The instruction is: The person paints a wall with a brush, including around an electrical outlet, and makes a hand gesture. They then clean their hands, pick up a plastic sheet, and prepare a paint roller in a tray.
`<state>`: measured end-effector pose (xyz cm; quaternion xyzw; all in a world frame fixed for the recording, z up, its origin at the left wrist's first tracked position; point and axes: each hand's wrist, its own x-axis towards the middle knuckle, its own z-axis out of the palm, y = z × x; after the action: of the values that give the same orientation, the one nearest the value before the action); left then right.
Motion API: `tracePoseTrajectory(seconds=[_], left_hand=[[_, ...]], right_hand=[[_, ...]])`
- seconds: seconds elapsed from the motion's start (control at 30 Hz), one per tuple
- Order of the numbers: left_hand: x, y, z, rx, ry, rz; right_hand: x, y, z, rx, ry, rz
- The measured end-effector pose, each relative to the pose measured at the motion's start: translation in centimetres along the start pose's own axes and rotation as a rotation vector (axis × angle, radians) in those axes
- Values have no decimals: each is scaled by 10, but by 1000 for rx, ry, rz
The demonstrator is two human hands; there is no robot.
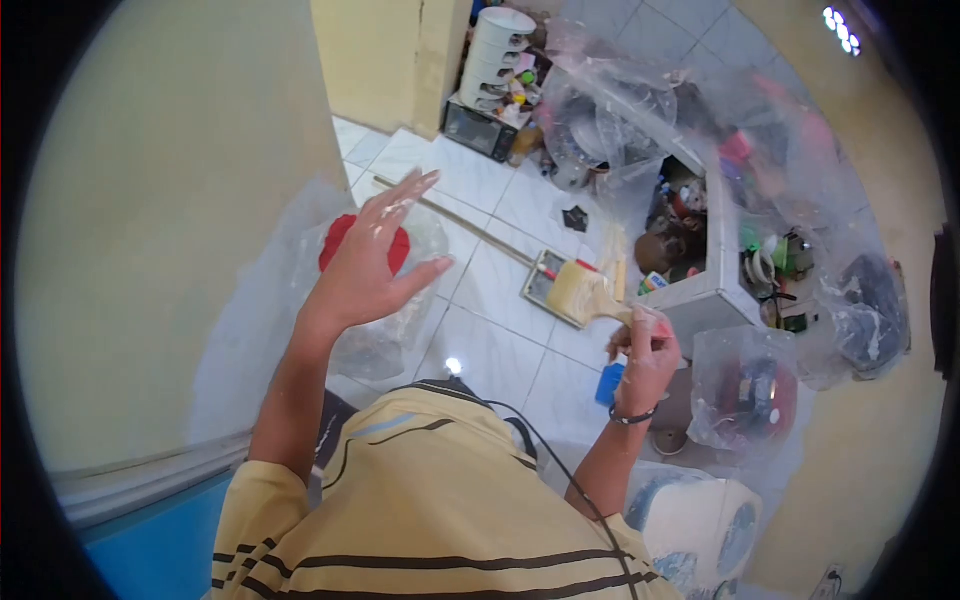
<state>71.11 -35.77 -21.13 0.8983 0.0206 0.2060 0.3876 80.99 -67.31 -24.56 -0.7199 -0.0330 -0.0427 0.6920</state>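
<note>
My left hand (372,258) is raised with its fingers stretched out and pale smears on them, and it holds nothing. Beneath it, a round red object (337,240) shows among crumpled transparent plastic (375,345). On the other side, my right hand (648,362) grips the handle of a wide paintbrush (580,292), whose pale bristles point left. Pale smears mark these fingers too. Below the brush in view lies a flat rectangular tool head (537,284) joined to a long pole (465,222) on the tiles. A blue object (609,383) shows beside my right wrist.
A cluttered cabinet (735,290) under plastic sheeting (630,100) stands at the right. A white stacked rack (494,55) sits on a dark-fronted box (480,128) at the back. The wall (220,200) is close at left. Plastic wraps a red appliance (765,395). A cable crosses my shirt.
</note>
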Motion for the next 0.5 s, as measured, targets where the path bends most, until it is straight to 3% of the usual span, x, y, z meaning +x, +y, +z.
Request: tracePoseTrajectory(seconds=[0.07,0.1,0.2,0.33,0.5], left_hand=[[20,19,15,132,93,166],[32,25,19,105,64,217],[68,46,31,-57,-126,343],[103,87,67,-277,-36,667],[125,140,114,-229,-103,869]], right_hand=[[7,-18,-24,-102,96,-81],[8,-30,-35,-97,142,-59],[1,-58,-65,-290,216,-253],[-28,-98,-103,-511,224,-362],[-80,-140,-133,-815,320,-519]])
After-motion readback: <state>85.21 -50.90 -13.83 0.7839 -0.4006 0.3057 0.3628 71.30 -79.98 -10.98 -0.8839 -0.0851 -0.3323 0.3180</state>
